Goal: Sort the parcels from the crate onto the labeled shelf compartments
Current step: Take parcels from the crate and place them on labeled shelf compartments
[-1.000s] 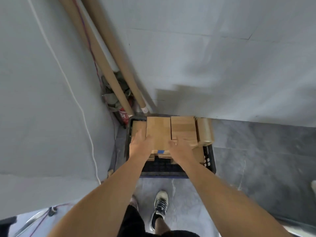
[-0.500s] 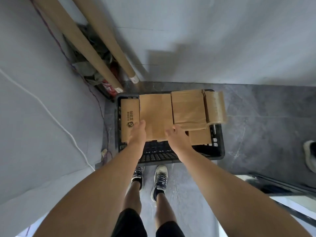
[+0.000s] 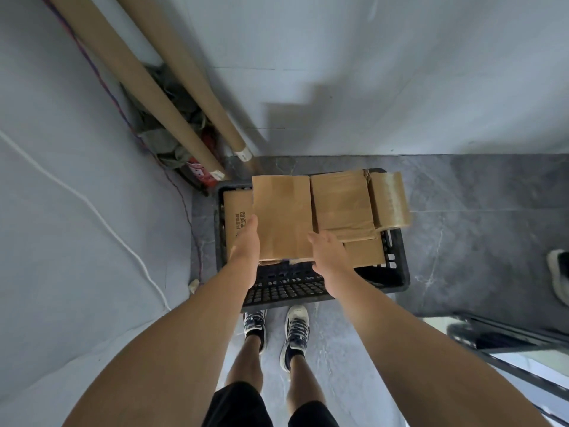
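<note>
Parcel in hands: the flat brown parcel [image 3: 283, 217] is held level just above the crate, between both hands.
Left hand: the left hand [image 3: 246, 245] grips the parcel's left edge, with the thumb on top and the other fingers hidden beneath.
Right hand: the right hand [image 3: 328, 251] grips the near right corner, thumb on top, fingers out of sight below.
Crate: the black crate [image 3: 400, 272] stands on the grey floor [image 3: 477, 211], and its near part shows the grid bottom.
Other parcels: a printed box [image 3: 237, 217] lies at the left, partly under the held one. A taped parcel [image 3: 341, 201] is just to the right, and a wrapped roll [image 3: 389, 198] reaches over the right rim.
Corner: two cardboard tubes [image 3: 138, 72] lean against the wall, with a red extinguisher [image 3: 200, 174] at their foot.
</note>
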The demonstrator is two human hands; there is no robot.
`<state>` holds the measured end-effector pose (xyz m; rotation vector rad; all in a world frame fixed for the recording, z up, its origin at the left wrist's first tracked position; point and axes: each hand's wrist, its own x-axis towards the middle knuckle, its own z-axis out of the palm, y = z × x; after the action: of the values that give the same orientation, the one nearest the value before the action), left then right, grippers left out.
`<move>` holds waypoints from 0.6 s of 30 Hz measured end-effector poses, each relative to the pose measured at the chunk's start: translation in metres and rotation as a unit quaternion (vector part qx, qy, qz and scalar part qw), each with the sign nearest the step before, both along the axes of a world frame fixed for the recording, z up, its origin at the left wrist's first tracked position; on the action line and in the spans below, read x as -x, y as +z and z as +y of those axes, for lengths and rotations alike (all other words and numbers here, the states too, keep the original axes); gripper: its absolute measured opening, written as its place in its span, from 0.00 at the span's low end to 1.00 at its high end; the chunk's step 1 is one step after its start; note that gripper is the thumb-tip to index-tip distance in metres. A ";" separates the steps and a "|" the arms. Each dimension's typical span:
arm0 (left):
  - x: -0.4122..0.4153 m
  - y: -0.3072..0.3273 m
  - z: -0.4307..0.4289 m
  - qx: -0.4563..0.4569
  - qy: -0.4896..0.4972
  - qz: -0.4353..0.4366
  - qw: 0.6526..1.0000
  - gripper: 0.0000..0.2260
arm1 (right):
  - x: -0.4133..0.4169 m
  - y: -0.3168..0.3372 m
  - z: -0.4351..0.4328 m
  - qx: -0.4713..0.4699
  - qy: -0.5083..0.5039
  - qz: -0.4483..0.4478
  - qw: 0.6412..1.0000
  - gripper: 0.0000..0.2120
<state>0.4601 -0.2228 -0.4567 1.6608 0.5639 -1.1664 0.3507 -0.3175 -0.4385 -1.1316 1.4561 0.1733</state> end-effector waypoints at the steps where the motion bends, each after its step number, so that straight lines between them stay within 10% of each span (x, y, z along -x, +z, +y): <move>1: -0.001 0.006 0.001 0.001 0.004 -0.002 1.000 0.26 | -0.001 0.004 -0.001 -0.010 -0.010 -0.003 1.000 0.28; 8: -0.021 0.004 0.011 0.010 0.024 -0.056 0.998 0.39 | -0.006 0.063 -0.014 -0.115 -0.029 -0.033 0.992 0.43; 18: -0.006 0.166 0.020 0.139 0.008 -0.148 0.979 0.22 | 0.014 0.159 -0.044 -0.141 -0.118 -0.216 0.959 0.37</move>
<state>0.4664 -0.2028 -0.2905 1.5461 0.2149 -0.9152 0.3364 -0.3618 -0.2795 -0.7006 1.1201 -0.0343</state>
